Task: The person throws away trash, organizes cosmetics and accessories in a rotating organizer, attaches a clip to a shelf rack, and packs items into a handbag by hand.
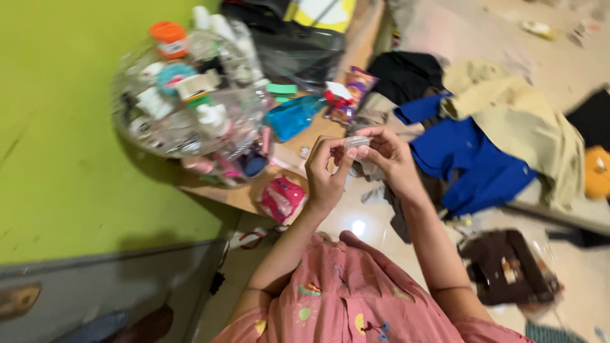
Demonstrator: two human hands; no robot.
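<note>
Both hands, left hand (325,174) and right hand (387,155), pinch a small clear wrapper (356,141) (contents blurred), apparently mid-opening; peeling it needs a steady fingertip pull, desk (305,136) clutter at ten o'clock.

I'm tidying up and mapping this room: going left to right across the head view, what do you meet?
Green wall → clear bag of toiletries → blue bottle → left hand → right hand → blue garment → beige garment → orange thing, cut off at the edge.
</note>
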